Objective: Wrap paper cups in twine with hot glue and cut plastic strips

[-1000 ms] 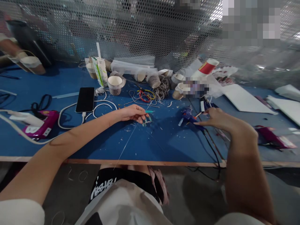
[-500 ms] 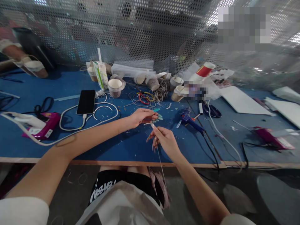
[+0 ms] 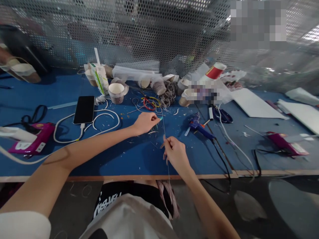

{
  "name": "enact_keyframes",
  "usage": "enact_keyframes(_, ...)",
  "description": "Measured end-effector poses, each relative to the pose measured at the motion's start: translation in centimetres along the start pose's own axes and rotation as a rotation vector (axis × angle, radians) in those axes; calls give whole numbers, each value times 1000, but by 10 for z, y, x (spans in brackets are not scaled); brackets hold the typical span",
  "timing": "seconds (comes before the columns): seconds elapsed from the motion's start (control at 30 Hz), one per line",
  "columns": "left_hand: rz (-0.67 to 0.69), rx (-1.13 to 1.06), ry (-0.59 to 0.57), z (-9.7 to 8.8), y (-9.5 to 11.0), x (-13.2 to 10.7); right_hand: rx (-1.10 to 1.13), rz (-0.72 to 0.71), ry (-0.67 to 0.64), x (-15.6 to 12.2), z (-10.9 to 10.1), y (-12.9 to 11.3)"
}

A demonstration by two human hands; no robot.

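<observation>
A thin pale string (image 3: 163, 127) runs over the blue table from near the left fingertips, through the right fingers and down past the table's front edge. My left hand (image 3: 146, 122) pinches the string's upper part between thumb and forefinger; its other fingers curl underneath and are partly hidden. Closer to me, my right hand (image 3: 176, 151) is closed on the same string with thumb and fingers. Between the hands the string looks straight. Small white scraps (image 3: 152, 132) lie just below the left fingers. A tangle of grey cord (image 3: 168, 94) sits behind the hands.
To the right lie a blue glue gun (image 3: 199, 125) with a black cable and scissors (image 3: 225, 116). On the left are a phone (image 3: 84, 109), white cable loops and a magenta box (image 3: 41, 141). Paper cups (image 3: 116, 93) and a drink carton (image 3: 100, 79) stand along the back.
My left hand has turned and closed its spread fingers into a pinch. My right hand has drawn slightly toward me, so the hands are farther apart. The view has shifted slightly.
</observation>
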State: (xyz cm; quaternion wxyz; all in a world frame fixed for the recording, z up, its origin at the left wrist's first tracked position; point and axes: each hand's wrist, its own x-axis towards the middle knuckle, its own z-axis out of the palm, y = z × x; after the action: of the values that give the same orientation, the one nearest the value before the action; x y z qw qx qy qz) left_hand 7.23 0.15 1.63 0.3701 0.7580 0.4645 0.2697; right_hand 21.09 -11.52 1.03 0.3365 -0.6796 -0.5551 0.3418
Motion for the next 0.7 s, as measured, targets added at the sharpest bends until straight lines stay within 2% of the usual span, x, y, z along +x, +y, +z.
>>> enact_keyframes(0.13, 254, 349, 195, -10, -17, 3, -95, -15, 29, -2, -1, -1)
enact_keyframes(0.2, 422, 458, 208, -11, -25, 6, -124, -8, 31, -2, -1, -3)
enact_keyframes(0.27, 527, 519, 177, -10, -31, 8, -154, 8, 29, -2, -1, -6)
enact_keyframes(0.47, 589, 580, 151, -6, -38, 7, -221, 45, 33, -3, 1, -10)
enact_keyframes(0.7, 581, 613, 126, -7, -38, 7, -221, 44, 25, -2, 1, -8)
